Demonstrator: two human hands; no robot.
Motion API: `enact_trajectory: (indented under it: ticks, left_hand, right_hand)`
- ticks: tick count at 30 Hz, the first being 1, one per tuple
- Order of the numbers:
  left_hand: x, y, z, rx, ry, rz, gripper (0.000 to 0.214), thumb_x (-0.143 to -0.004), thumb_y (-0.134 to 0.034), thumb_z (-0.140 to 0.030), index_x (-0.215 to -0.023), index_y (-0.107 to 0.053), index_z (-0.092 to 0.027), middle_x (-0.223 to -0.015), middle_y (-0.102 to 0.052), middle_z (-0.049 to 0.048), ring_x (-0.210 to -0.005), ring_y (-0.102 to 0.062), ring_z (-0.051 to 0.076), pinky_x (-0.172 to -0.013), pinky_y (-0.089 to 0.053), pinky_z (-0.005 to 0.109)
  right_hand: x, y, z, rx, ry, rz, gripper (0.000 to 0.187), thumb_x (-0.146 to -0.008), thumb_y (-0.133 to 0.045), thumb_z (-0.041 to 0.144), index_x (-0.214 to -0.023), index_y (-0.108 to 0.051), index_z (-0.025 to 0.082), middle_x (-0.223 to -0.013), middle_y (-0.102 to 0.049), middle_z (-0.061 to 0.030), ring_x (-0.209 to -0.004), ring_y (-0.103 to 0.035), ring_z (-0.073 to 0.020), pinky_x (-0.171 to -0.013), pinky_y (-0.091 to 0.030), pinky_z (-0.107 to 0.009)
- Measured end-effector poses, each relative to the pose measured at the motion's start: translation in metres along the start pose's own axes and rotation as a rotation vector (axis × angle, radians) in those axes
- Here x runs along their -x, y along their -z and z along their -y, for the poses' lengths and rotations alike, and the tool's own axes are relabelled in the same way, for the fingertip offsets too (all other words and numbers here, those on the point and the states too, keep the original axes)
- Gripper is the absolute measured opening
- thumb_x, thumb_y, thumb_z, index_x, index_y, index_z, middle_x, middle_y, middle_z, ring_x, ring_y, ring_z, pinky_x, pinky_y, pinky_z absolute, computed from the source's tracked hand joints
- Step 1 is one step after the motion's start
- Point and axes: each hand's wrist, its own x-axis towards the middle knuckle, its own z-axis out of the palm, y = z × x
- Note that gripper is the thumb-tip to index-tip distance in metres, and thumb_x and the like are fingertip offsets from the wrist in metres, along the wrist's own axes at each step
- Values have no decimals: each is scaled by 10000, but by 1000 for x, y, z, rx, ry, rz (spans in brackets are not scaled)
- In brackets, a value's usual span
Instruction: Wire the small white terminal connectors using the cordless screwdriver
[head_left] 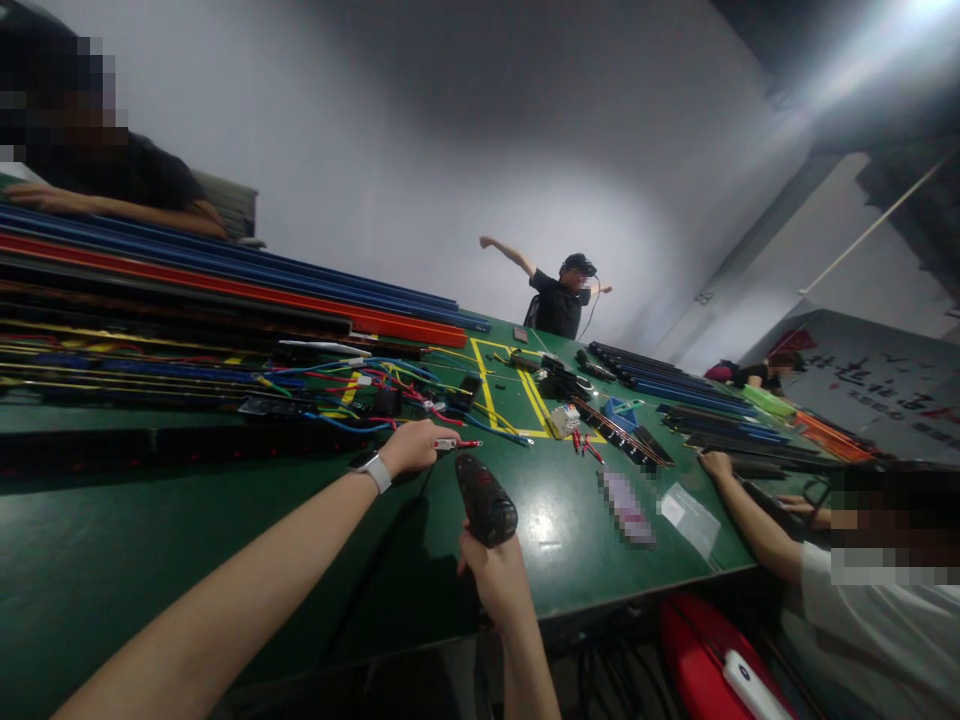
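My right hand (496, 575) is wrapped round the handle of a cordless drill (486, 505), its dark body tilted over the green table (315, 560). Pinched in my left hand (411, 450) is a small whitish piece (447, 444) with a thin red end; its exact kind is too small to make out. The drill's front is just to the right of and below that red end, apart from it. Beyond my left hand lies a tangle of coloured wires (397, 375) with dark connectors among them.
Long blue and red strips (405, 322) lie stacked at the left. Yellow tape (486, 390) marks the table. A grey block (564, 420), red-handled tools (588, 446), a blue bin (621, 412) and a clear bag (690, 520) are to the right. People sit at left, right and far side.
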Motion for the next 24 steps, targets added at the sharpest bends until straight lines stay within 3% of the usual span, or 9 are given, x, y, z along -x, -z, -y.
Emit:
enact_trajectory:
  ticks: [17, 24]
  left_hand:
    - [0, 1, -1, -15, -20, -4, 485, -838, -545, -154, -1231, -665, -412, -1040, -728, 34, -948, -663, 207, -783, -464, 256]
    - [0, -2, 0, -36, -15, -5, 517, -829, -529, -140, -1244, -656, -420, -1026, -723, 35, -937, -661, 212, -771, -461, 262]
  right_hand:
    - [-3, -2, -15, 34, 37, -7, 176, -777, -536, 235, -894, -644, 161, -577, -607, 18, -575, -606, -178, -542, -422, -247]
    - [-2, -1, -9, 3, 44, 5, 153, -769, -547, 217, -879, -636, 157, -649, -622, 9, -570, -608, -161, -539, -429, -239]
